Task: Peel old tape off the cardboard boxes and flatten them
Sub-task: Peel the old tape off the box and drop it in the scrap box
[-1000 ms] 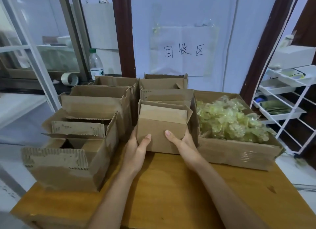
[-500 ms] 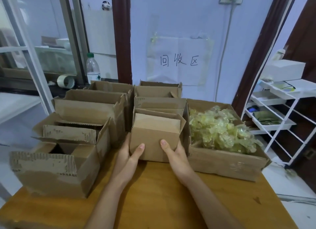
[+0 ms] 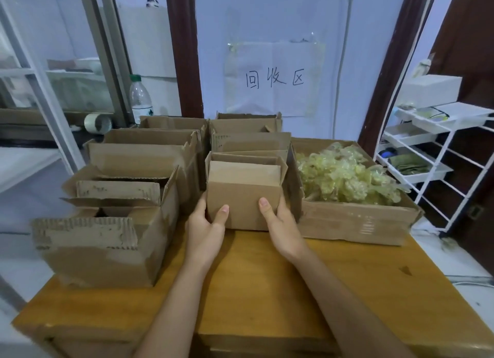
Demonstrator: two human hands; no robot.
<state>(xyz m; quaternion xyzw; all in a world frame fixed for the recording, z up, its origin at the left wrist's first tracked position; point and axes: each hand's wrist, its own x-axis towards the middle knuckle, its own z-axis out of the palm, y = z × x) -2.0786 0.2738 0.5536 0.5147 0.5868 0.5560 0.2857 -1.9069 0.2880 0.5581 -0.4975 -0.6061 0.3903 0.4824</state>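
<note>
Head view shows your left hand [image 3: 205, 228] and right hand [image 3: 280, 225] clasping the small brown cardboard box [image 3: 242, 197] from both sides, thumbs across its front, probably to pull it clear of neighbouring boxes for peeling.

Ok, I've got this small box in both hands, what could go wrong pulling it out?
1. The small box sits tight between the tape-scrap box and the left boxes; lifting could drag them.
2. Left hand and right hand grip low; its open flaps may catch.
</note>
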